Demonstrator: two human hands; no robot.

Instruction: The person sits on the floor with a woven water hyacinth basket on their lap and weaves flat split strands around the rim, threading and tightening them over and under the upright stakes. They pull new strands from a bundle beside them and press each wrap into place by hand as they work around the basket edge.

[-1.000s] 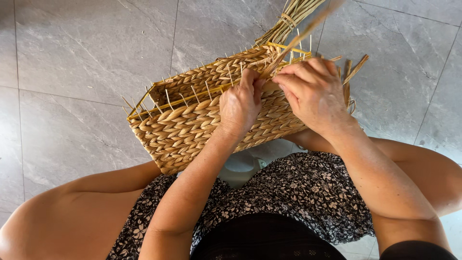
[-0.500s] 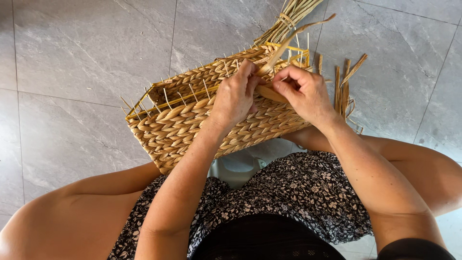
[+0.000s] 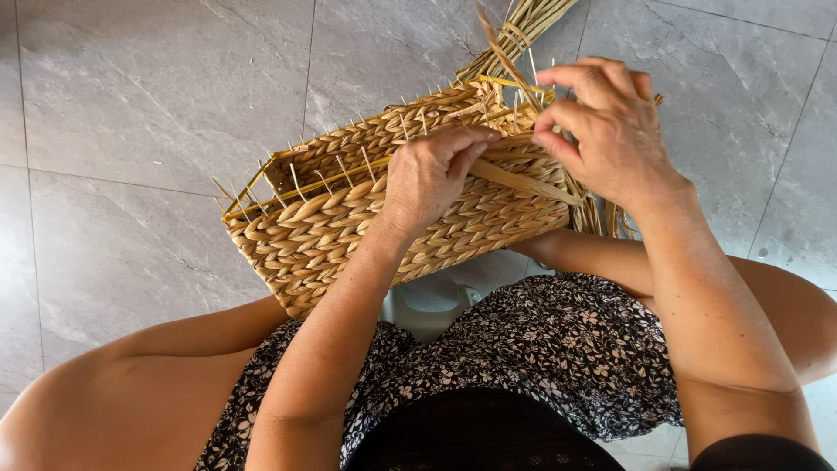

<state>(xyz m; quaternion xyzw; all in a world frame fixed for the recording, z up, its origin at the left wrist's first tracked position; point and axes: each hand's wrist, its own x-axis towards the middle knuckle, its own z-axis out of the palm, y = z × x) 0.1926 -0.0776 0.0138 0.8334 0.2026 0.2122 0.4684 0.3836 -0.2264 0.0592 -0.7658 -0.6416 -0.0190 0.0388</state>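
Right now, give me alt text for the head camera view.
A seated person weaves a rectangular straw basket over their lap, left hand pressing its rim, right hand pinching a flat straw strand. Grey floor tiles lie beneath.

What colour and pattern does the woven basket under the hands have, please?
The woven basket is golden straw-tan with a braided herringbone weave, shown best in the head view.

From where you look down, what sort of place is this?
Likely a home or small craft spot, with work done seated low over the floor: grey stone tiles, a half-woven straw basket held at the knees, and a bundle of loose reeds lying on the tiles.
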